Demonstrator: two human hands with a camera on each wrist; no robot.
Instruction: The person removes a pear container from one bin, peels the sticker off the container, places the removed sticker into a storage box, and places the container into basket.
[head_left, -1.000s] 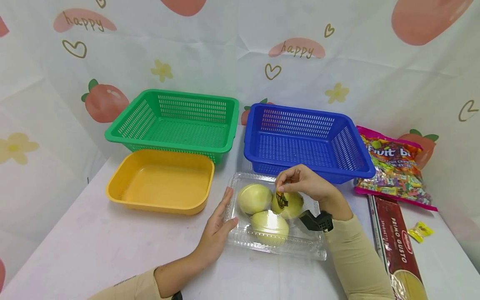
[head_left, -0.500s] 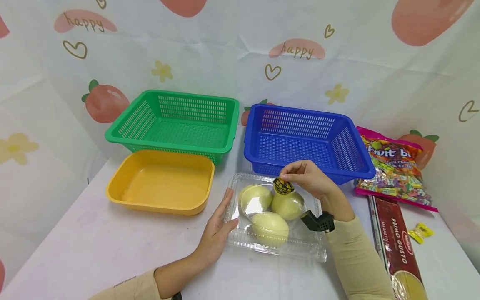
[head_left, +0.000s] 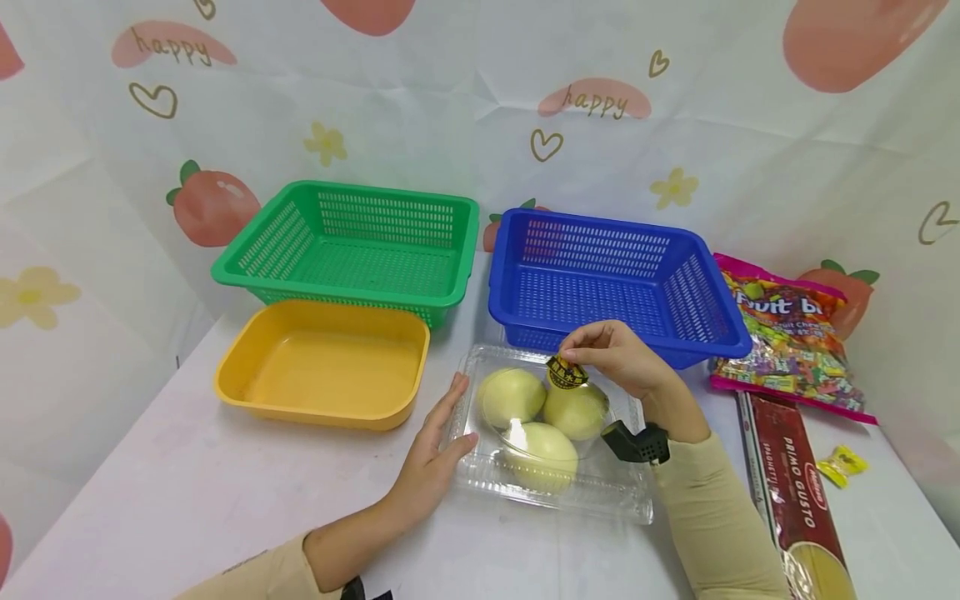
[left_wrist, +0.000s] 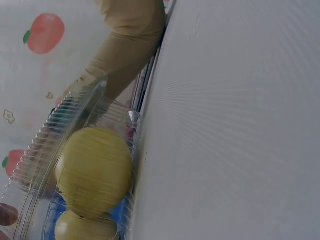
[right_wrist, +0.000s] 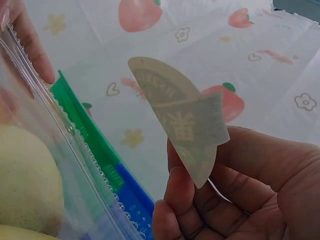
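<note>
A clear plastic clamshell box (head_left: pixel 600 502) with three pale yellow-green fruits (head_left: pixel 542 457) inside stands on the table. My left hand (head_left: pixel 427 471) rests along its left side, fingers mostly straight and thumb over the near part of that edge. Over the back fruit, my right hand (head_left: pixel 618 360) pinches a black and gold sticker (head_left: pixel 567 374) between thumb and fingers. The right wrist view shows the sticker's pale back (right_wrist: pixel 175 112), with one part folded over. In the left wrist view the box (left_wrist: pixel 75 107) and its fruits (left_wrist: pixel 95 170) appear, with fingertips at the lower left edge.
Behind the box is a blue basket (head_left: pixel 618 329); a green basket (head_left: pixel 345 292) and a yellow tray (head_left: pixel 322 412) stand to the left. A candy bag (head_left: pixel 791 342), a spaghetti pack (head_left: pixel 798 492) and a small yellow-wrapped candy (head_left: pixel 842 464) lie at the right.
My right hand has risen slightly, and the sticker has turned from hanging narrow over the fruit to showing its printed face. My left hand stays at the box's side.
</note>
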